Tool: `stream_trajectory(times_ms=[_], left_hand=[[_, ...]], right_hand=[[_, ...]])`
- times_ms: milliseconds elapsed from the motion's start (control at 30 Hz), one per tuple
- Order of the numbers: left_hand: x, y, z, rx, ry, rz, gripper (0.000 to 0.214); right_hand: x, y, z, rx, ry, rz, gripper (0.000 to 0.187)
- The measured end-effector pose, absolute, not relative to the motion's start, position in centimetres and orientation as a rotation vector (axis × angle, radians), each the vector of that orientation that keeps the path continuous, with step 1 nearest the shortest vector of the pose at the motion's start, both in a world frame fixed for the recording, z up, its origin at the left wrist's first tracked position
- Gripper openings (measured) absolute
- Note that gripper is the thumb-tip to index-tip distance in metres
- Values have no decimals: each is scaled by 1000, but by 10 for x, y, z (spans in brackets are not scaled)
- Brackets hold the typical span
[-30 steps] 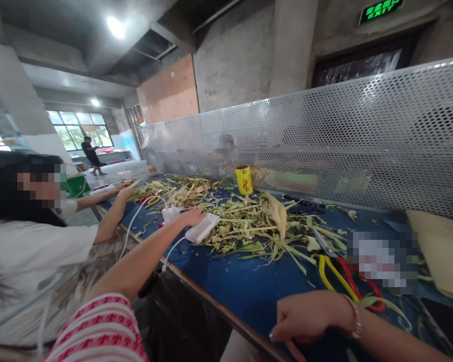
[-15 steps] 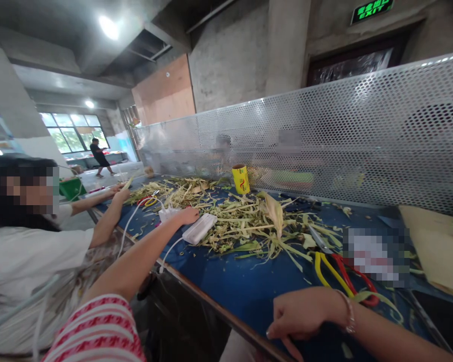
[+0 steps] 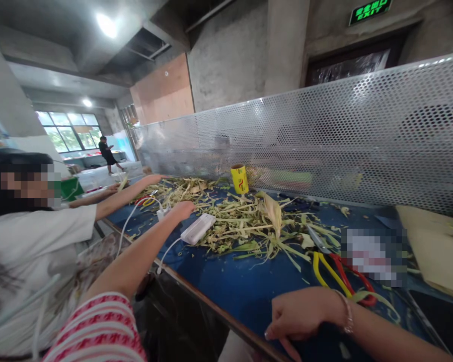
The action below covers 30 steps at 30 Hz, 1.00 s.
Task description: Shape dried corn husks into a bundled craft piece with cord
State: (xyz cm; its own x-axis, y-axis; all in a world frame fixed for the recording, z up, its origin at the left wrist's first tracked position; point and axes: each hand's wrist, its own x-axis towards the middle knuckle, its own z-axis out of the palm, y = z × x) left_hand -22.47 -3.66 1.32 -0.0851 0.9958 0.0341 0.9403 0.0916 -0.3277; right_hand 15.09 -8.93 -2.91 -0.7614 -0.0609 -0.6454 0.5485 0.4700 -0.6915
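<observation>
My left hand [image 3: 183, 210] reaches over the table to the near left edge of a heap of dried green-yellow leaves and stalks [image 3: 245, 223]. Its fingers look curled in, and what they hold, if anything, is hidden. Just right of it lies a white power strip [image 3: 198, 229] with a cable. My right hand [image 3: 301, 312], with a bracelet at the wrist, rests in a loose fist by the table's near edge, one finger pointing down; nothing shows in it. Beyond it lie scissors [image 3: 326, 274] with one yellow and one red handle, blades against the leaves.
A yellow roll [image 3: 239, 180] stands behind the heap, before a perforated metal screen [image 3: 324, 136]. A brown sheet [image 3: 434, 251] lies at the right. On the left a co-worker [image 3: 41, 236] stretches an arm over the blue table [image 3: 234, 286]. Smaller scissors [image 3: 148, 202] lie near them.
My left hand has drawn slightly up and left from the power strip. The co-worker's near arm has stretched farther across the table. My right hand stays in place.
</observation>
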Motion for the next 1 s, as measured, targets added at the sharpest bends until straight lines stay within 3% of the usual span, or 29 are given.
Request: stream_trajectory(times_ms=[600, 867, 1000], left_hand=[[-222, -19, 8, -1680, -2283, 263, 31], [-229, 9, 18, -1577, -2426, 176, 32], [-244, 31, 23, -1490, -2454, 60, 40]], right_hand=[[150, -85, -37, 357, 2114, -1308, 43], [142, -90, -37, 627, 2164, -1038, 38], [142, -89, -42, 540, 2221, -959, 41]])
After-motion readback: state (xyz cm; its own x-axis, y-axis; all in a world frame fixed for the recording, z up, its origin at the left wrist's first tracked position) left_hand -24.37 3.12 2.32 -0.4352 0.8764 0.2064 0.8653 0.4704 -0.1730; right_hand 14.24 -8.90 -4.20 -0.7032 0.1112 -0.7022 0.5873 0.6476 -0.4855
